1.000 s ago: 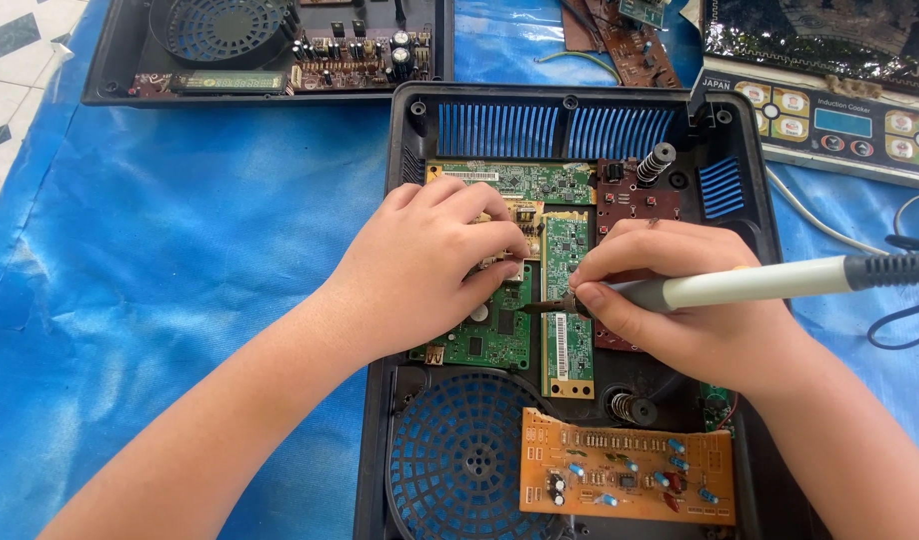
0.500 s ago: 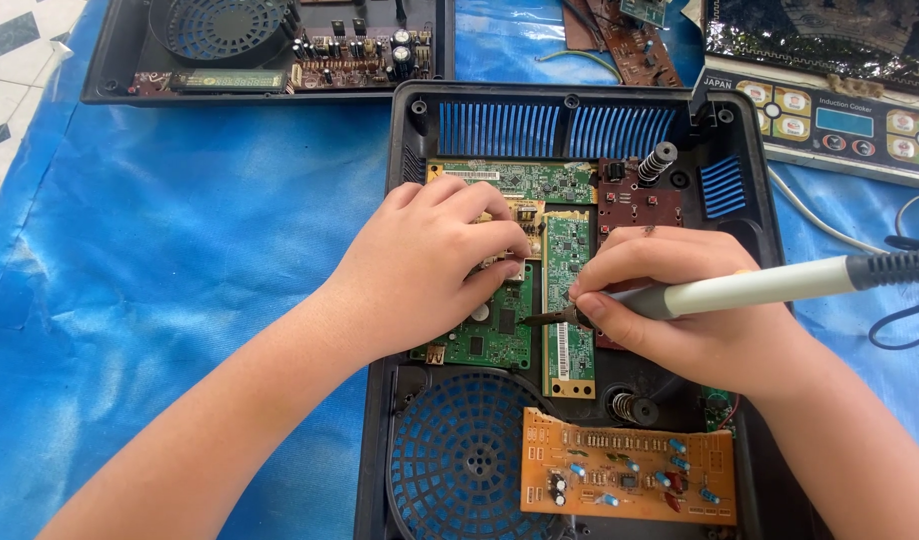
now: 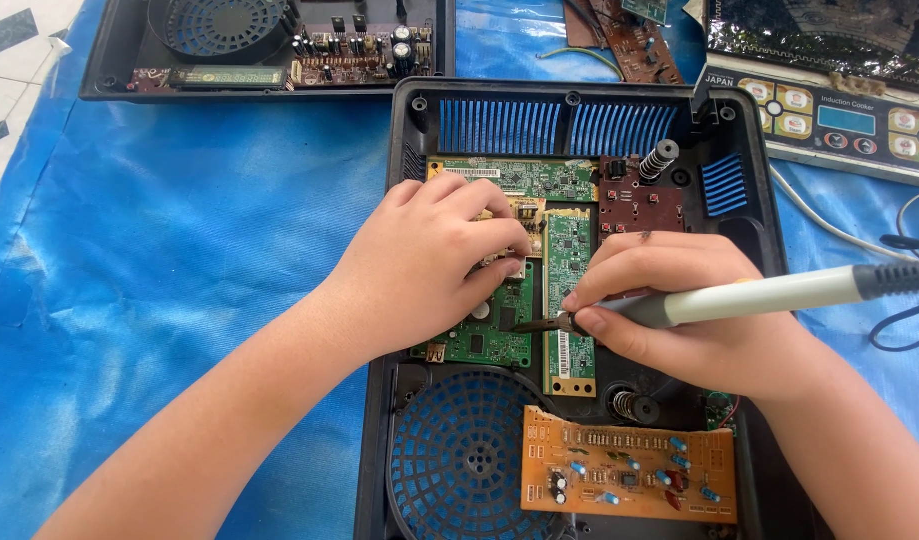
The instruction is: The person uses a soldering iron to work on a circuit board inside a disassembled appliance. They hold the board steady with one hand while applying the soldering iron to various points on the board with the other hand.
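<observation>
Blue sheeting covers the surface; inside the black housing (image 3: 405,180), left hand (image 3: 430,265) presses the green board (image 3: 568,290) while right hand (image 3: 680,315) grips the soldering iron (image 3: 760,297), its tip touching that board, suggesting soldering underway, next demanding steady contact.

A crinkled blue plastic sheet (image 3: 180,230) covers nearly the whole surface, mottled lighter and darker and creased in soft folds; at the upper left edge a strip of floor tiles (image 3: 10,60) shows, white with small dark diamond insets; whether the sheet lies straight on that floor or on a low desk cannot be told from this view; the light is bright and even, seemingly daylight, with only soft shadows on the sheet.
</observation>
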